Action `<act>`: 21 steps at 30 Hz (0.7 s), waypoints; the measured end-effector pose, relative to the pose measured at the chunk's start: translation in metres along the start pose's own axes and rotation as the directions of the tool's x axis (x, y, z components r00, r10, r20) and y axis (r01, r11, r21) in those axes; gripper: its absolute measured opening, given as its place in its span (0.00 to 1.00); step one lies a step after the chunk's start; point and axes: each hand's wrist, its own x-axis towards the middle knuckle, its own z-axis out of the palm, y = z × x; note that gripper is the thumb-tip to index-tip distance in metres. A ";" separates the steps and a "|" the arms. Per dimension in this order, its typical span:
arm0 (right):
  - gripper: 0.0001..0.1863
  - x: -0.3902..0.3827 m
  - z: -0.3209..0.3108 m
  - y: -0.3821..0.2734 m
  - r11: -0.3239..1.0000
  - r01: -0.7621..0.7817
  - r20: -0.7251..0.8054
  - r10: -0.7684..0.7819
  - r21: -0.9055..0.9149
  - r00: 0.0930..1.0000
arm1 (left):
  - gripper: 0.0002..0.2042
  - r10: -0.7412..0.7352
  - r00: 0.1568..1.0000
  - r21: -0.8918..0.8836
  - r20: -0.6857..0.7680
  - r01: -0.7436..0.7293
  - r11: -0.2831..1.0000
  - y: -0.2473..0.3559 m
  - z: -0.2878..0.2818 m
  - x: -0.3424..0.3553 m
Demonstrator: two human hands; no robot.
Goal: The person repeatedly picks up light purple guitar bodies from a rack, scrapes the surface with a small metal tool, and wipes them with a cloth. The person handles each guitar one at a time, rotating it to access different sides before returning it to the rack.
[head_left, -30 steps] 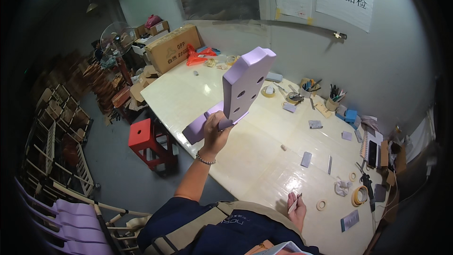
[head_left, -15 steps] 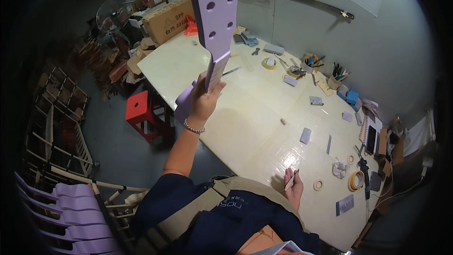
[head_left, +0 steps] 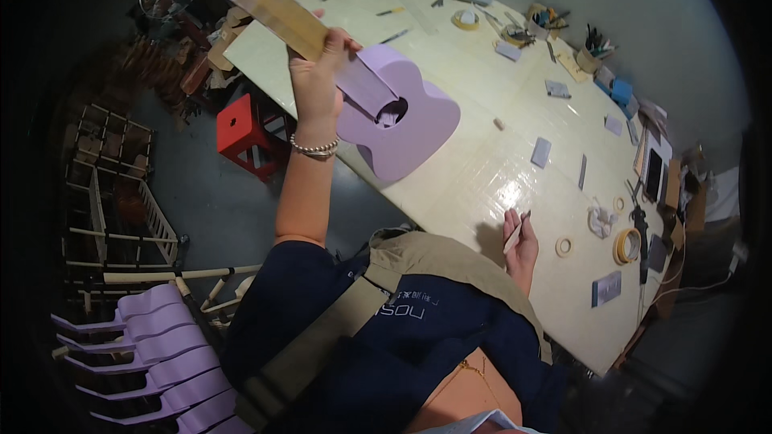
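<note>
My left hand (head_left: 318,84) is wrapped round the neck of a lilac ukulele body (head_left: 426,124), holding it over the table's left edge. Its front with the round sound hole faces me, and its headstock points to the upper left, partly out of view. The fingerboard is tan along its middle stretch, and some pale scraps show inside the hole. Low over the near part of the table, my right hand (head_left: 524,253) is closed on a thin, pale, pointed tool (head_left: 513,236), whose exact kind I cannot make out.
On the cream table (head_left: 450,201) lie sanding blocks (head_left: 541,152), tape rolls (head_left: 629,246) and crumpled paper (head_left: 601,223). Pen cups (head_left: 593,52) stand along the wall. A red stool (head_left: 241,133) is left of the table. More lilac ukulele bodies (head_left: 173,345) sit on a rack at lower left.
The ukulele has swung from upright to slanting, its headstock tipping to the upper left and its front turning into view. My right hand still holds the thin tool. The whole view has shifted.
</note>
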 end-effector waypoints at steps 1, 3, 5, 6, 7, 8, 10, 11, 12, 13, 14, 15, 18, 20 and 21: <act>0.14 -0.005 0.009 -0.001 0.999 0.028 0.029 -0.028 -0.020 0.999 | 0.16 -0.044 0.999 -0.091 -0.024 0.042 0.995 0.001 -0.004 0.001; 0.12 -0.020 0.031 -0.004 0.991 0.111 0.079 -0.105 -0.073 0.991 | 0.16 -0.177 0.980 -0.266 -0.085 0.149 0.952 -0.002 -0.010 -0.003; 0.11 -0.029 0.046 -0.004 0.973 0.210 0.141 -0.196 -0.096 0.970 | 0.16 -0.299 0.945 -0.359 -0.130 0.237 0.903 -0.008 -0.011 -0.008; 0.10 -0.033 0.050 -0.005 0.960 0.265 0.178 -0.246 -0.088 0.953 | 0.16 -0.352 0.925 -0.397 -0.141 0.273 0.876 -0.013 -0.010 -0.012; 0.10 -0.033 0.052 -0.004 0.947 0.310 0.229 -0.285 -0.081 0.931 | 0.16 -0.390 0.907 -0.428 -0.161 0.293 0.855 -0.013 -0.010 -0.016; 0.10 -0.032 0.049 -0.004 0.935 0.342 0.201 -0.319 -0.091 0.926 | 0.17 -0.413 0.895 -0.431 -0.167 0.311 0.847 -0.012 -0.007 -0.021; 0.09 -0.036 0.048 -0.006 0.904 0.408 0.139 -0.391 -0.130 0.910 | 0.17 -0.469 0.864 -0.448 -0.183 0.351 0.822 -0.018 -0.004 -0.029; 0.08 -0.041 0.049 -0.008 0.889 0.436 0.095 -0.427 -0.138 0.899 | 0.17 -0.480 0.859 -0.465 -0.176 0.357 0.810 -0.020 -0.005 -0.032; 0.08 -0.040 0.046 -0.008 0.884 0.445 0.088 -0.437 -0.145 0.895 | 0.17 -0.484 0.858 -0.462 -0.172 0.364 0.809 -0.020 -0.005 -0.034; 0.08 -0.038 0.041 -0.009 0.878 0.453 0.081 -0.446 -0.152 0.891 | 0.17 -0.488 0.856 -0.458 -0.169 0.370 0.808 -0.019 -0.004 -0.035; 0.08 -0.038 0.037 -0.010 0.873 0.461 0.076 -0.455 -0.159 0.887 | 0.17 -0.492 0.855 -0.454 -0.165 0.376 0.808 -0.018 -0.004 -0.036; 0.08 -0.041 0.041 -0.010 0.884 0.446 0.081 -0.439 -0.137 0.895 | 0.17 -0.495 0.854 -0.457 -0.157 0.382 0.804 -0.017 -0.004 -0.036; 0.08 -0.042 0.041 -0.008 0.881 0.449 0.092 -0.440 -0.150 0.893 | 0.17 -0.484 0.859 -0.426 -0.167 0.380 0.821 -0.011 -0.001 -0.038; 0.08 -0.044 0.046 -0.008 0.883 0.445 0.079 -0.438 -0.147 0.895 | 0.18 -0.480 0.864 -0.445 -0.154 0.373 0.814 -0.006 0.002 -0.041; 0.08 -0.044 0.048 -0.008 0.884 0.444 0.074 -0.438 -0.146 0.896 | 0.18 -0.477 0.866 -0.444 -0.149 0.373 0.815 -0.005 0.004 -0.041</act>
